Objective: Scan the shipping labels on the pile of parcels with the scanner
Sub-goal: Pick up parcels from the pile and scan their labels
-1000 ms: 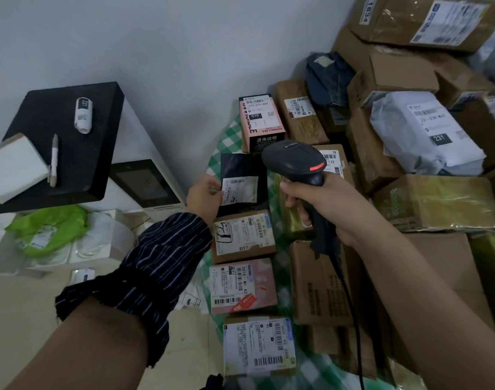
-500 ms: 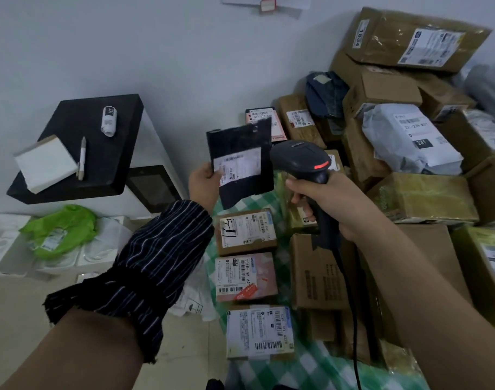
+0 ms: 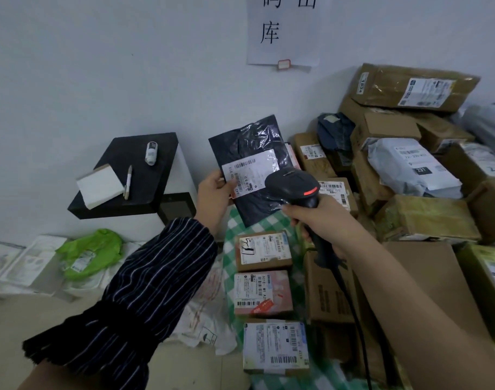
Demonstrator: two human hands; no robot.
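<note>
The left hand's thumb (image 3: 217, 178) is pressing on the front of the black mailer bag (image 3: 250, 136) at its left edge, pinching it against fingers hidden behind. The left hand (image 3: 214, 195) is holding the bag upright in the air, above the checked cloth (image 3: 231, 230) and in front of the wall. The right hand's fingers (image 3: 299, 220) are curling round the handle of the scanner (image 3: 292, 184), and the right hand (image 3: 323, 222) is aiming its head at the bag's white label (image 3: 249, 171), close to it.

The bag is looking light, thin and floppy, with glossy, creased film that is probably slippery. Gripping it at an edge, clear of the barcode, and pulling the label flat is looking wise.

3 small labelled parcels (image 3: 264, 294) are lying in a row below, and the pile of parcels (image 3: 409, 170) is rising to the right.
</note>
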